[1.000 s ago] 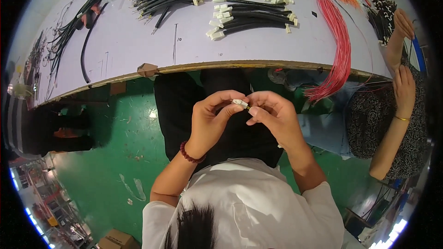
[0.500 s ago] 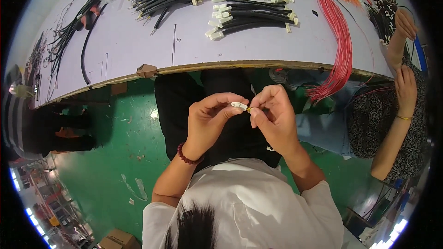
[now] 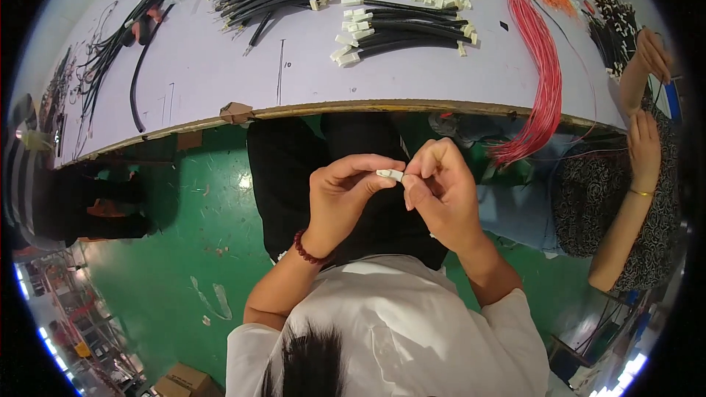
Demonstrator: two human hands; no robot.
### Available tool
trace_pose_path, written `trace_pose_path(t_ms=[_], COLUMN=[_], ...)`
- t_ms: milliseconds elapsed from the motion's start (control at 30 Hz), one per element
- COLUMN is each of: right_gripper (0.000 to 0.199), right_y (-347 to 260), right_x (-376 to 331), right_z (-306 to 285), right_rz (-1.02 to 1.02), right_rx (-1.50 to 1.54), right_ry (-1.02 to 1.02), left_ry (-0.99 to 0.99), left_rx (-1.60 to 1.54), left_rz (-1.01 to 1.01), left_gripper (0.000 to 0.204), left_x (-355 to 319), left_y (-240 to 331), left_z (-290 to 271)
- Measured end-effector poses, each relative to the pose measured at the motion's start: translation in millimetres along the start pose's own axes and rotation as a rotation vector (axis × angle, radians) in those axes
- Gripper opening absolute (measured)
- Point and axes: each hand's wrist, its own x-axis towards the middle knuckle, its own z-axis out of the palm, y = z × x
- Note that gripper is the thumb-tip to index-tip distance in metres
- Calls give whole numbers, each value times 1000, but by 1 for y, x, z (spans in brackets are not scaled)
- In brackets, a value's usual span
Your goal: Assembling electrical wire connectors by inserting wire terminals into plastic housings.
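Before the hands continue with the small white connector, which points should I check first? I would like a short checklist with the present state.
1. White connector pinched in left hand fingers: ok.
2. Right hand close at the connector's end: ok.
3. Connector in plain view, not covered: ok.
4. Wire seated in connector: cannot tell, too small.
5. Black cable bundles on the table within reach: cannot tell.
6. Neighbour's hand apart from the work: ok.
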Motion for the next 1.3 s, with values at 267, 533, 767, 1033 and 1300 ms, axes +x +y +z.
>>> trace_pose_path(t_ms=[267,533,767,1033,1300], right_gripper=[18,17,11,15,15], right_y=[-1,-35,-72,-41,-43], right_x=[3,35,113,217,265], right_z=[-2,-17,-63,-106,-100], right_rz=[31,-127,-203,-295,-400], right_rx=[-6,-436,-733,-1002,-1171], right_ry=[-72,-61,-120,46,16], left_ry=[-51,88,90,141,126], left_rx=[21,-203,-191,-76,12], left_rz=[-15,-32,6,-89,-74], left_gripper=[16,17,17,18,19], left_x=[0,22,74,97,103], left_y=[11,24,48,46,42], left_z=[-7,-10,-18,-16,-16])
